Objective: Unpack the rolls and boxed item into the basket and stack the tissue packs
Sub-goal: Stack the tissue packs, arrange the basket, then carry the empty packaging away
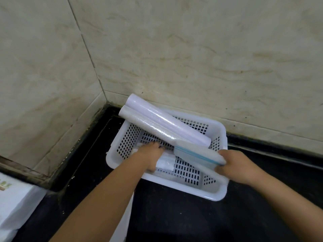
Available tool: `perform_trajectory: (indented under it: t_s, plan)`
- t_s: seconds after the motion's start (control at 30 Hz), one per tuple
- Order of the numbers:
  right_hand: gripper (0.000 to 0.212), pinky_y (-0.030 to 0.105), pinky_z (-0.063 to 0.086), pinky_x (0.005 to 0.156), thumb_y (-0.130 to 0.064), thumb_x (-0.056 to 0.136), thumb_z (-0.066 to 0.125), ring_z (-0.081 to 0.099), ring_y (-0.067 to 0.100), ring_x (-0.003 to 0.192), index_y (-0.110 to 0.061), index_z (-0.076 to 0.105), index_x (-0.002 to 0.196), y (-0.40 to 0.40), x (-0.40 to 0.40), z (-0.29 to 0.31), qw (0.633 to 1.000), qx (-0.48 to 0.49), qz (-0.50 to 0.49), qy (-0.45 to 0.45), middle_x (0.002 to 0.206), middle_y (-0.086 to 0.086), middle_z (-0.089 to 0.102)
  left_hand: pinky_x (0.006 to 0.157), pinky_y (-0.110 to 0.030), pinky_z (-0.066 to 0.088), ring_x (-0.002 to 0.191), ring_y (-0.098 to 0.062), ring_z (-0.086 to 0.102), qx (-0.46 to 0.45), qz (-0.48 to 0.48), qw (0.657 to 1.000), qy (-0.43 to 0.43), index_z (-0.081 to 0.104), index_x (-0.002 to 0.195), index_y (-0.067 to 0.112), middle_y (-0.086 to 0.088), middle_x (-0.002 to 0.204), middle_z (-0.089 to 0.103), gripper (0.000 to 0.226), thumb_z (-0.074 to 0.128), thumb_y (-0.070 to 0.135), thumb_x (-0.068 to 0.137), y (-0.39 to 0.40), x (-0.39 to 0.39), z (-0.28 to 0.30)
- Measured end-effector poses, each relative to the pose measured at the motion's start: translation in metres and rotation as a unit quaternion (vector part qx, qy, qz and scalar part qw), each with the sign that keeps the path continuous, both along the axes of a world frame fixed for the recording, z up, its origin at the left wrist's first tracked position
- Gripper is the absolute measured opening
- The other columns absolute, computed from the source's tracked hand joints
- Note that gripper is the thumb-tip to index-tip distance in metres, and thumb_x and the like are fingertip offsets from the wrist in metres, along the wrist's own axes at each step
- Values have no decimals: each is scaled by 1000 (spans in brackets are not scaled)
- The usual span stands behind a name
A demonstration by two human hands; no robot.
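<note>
— Right, where's the basket?
— On the black desk, tucked into its far corner against the tiled wall.
— And the rolls?
— Two, lying side by side across the basket, far ends propped over its back-left rim, near ends down inside.
— Left hand?
— Inside the basket, fingers pressed onto a white pack on the floor of it; curled or flat, cannot tell.
— Right hand?
— At the basket's right rim, fingers clamped on a blurred flat box with a blue stripe, angled over the basket.
— Anything else?
— White tissue packs at the desk's left edge.
</note>
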State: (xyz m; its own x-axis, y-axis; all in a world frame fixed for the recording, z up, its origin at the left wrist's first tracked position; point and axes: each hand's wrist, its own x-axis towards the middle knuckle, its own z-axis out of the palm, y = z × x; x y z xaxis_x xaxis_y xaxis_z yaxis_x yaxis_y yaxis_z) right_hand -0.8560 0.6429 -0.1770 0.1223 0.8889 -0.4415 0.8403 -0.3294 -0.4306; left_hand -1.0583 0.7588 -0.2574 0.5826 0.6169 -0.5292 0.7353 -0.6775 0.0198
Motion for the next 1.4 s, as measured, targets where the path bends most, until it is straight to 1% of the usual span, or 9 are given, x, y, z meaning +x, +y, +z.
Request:
perform_trajectory:
  t_s: [0.13,0.4,0.53,0.67,0.77,0.87,1.17,1.3,1.4]
  plan:
    - [32,13,34,49,-5,76,54,48,3,64,-30,42,60,5,-2,-1,1000,-30,10,3,70,-8,52,85,-33,46,104,-25,54,56,-51,997,21,47,123,8,-12,117,55,49,61,1,77,1,6,-2]
    - [32,17,34,49,-4,77,50,50,17,78,-30,38,62,14,-5,3,998,-59,23,-20,84,0,51,89,-35,48,102,-29,54,-95,23,994,-40,61,97,5,-14,111,53,20,62,19,82,-2,-7,7]
    - [40,16,31,48,-2,77,51,47,11,68,-33,34,58,10,-4,9,999,-44,14,-6,69,-9,45,55,-19,38,60,-12,47,-183,81,968,-149,47,61,18,-5,76,50,26,60,14,84,0,-6,17]
    - [38,17,32,49,-2,76,52,50,17,76,-32,37,59,8,-2,7,999,-42,5,12,69,-8,46,63,-23,39,78,-18,50,-267,72,959,-65,58,89,13,-7,93,57,11,60,21,82,-8,8,16]
    - [37,18,33,49,-1,76,53,49,13,70,-32,39,60,8,1,7,999,-44,-4,26,70,-8,47,98,-32,37,113,-19,46,-299,92,950,-18,39,134,14,-6,139,44,62,59,42,83,-8,16,15]
    - [38,19,34,49,-1,76,54,47,8,65,-32,39,59,7,2,6,998,-42,-23,45,69,-8,48,116,-40,17,141,-22,20,-324,85,941,48,9,147,19,-1,157,14,87,52,58,82,-7,19,15]
    - [18,26,45,63,1,76,51,55,22,82,-16,51,79,4,2,8,994,-49,-39,91,88,8,56,78,-30,40,90,-21,49,-208,-12,976,68,52,117,5,-15,112,57,32,56,12,86,-15,27,20]
    - [19,22,41,54,0,77,50,53,22,82,-10,56,92,8,-3,9,997,-62,-20,40,89,8,54,75,-29,43,96,-28,59,-119,2,991,-57,60,100,4,-16,108,64,16,56,10,85,-18,3,38]
    - [24,18,35,48,-5,81,50,50,18,76,-8,56,103,17,-18,1,997,-72,-3,5,87,4,50,66,-32,53,74,-32,63,82,-66,957,-270,64,76,-4,-21,78,67,13,72,-5,65,-16,-27,56]
